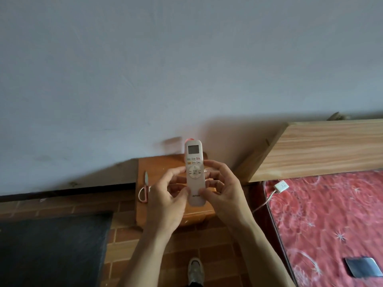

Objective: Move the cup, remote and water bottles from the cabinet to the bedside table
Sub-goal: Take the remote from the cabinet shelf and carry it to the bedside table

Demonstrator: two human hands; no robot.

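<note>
- A small wooden counter (pixel 159 166) stands against a pale wall on a brick-pattern floor.
- Your white remote (pixel 194 172) is held upright in the air over the middle of the counter, screen end up and buttons facing you.
- Your left hand (pixel 167 201) clasps its lower left side, thumb on the front, fingers curled behind.
- Your right hand (pixel 223 195) clasps the lower right side the same way.
- Pink-handled scissors (pixel 144 189) lie along the counter's left edge.
- To the right of the counter are a wooden headboard (pixel 321 146) and a red mattress (pixel 331 214), with a white plug (pixel 281 186) at the mattress's near corner.
</note>
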